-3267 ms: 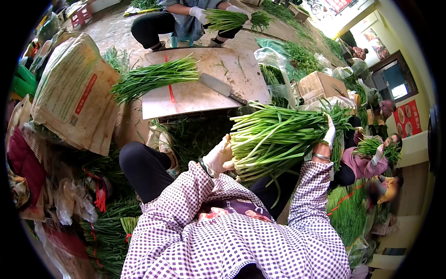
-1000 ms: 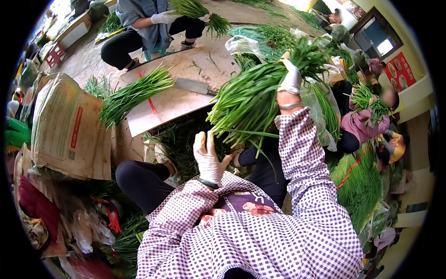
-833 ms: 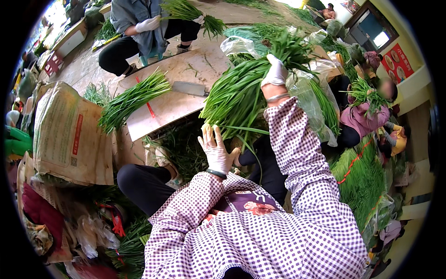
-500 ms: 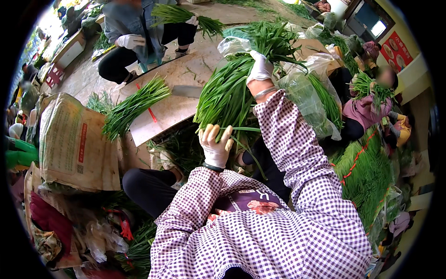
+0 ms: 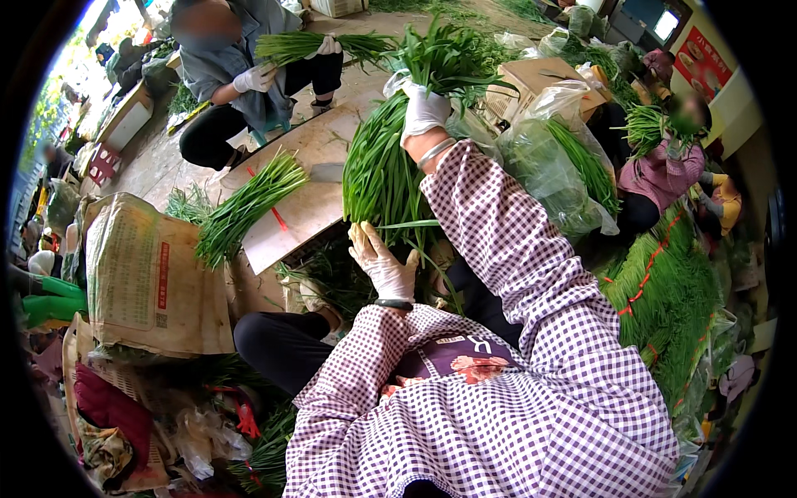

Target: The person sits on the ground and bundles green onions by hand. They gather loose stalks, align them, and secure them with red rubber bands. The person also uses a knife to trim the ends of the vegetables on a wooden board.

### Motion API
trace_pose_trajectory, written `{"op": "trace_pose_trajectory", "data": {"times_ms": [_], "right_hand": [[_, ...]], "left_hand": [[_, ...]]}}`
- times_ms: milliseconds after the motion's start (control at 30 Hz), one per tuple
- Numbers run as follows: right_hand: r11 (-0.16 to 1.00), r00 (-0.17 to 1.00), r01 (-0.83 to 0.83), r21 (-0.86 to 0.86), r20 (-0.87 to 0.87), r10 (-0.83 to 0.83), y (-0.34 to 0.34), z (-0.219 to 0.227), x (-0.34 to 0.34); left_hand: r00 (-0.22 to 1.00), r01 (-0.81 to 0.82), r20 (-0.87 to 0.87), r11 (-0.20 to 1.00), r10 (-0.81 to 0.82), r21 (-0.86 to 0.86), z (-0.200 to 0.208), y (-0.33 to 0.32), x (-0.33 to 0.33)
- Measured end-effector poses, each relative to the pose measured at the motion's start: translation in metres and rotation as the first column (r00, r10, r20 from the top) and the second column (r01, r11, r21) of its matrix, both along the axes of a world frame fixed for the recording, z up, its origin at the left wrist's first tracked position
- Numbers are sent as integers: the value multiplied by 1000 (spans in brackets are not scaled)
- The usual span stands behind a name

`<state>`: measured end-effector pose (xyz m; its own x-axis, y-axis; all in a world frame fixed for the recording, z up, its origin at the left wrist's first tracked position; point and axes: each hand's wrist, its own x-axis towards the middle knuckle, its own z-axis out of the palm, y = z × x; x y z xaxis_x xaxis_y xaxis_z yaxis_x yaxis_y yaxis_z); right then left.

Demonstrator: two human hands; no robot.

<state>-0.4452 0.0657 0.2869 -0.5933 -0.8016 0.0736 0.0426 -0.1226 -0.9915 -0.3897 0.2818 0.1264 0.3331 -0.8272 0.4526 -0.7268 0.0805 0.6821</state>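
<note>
R hand clenched round chive bunch near top, L hand fingers spread, touching stalk ends

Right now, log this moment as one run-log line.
right hand: grips large bunch of green chives, raised | left hand: open, at bunch's lower ends | board: smaller chive bundle lying flat

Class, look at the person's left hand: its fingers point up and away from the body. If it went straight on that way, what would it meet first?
The left hand would most likely meet the cut ends of the chive bunch held by the right hand. It looks almost touching them; depth is unclear.
</note>
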Motion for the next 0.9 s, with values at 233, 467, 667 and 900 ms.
{"op": "trace_pose_trajectory", "data": {"times_ms": [233,467,667,900], "right_hand": [[960,983,-157,-232,-127,130,-1,-28,23],[850,880,-475,-229,-120,459,27,-45,41],[725,742,-651,-226,15,670,66,-37,62],[459,465,-885,-81,-206,861,65,-46,75]], "left_hand": [[998,-59,-34,981,54,-184,63,-59,10],[982,186,35,982,-186,-13,91,-81,41],[974,194,-77,959,-214,-209,71,-87,70],[728,182,-560,899,-396,-398,70,-85,74]]}}
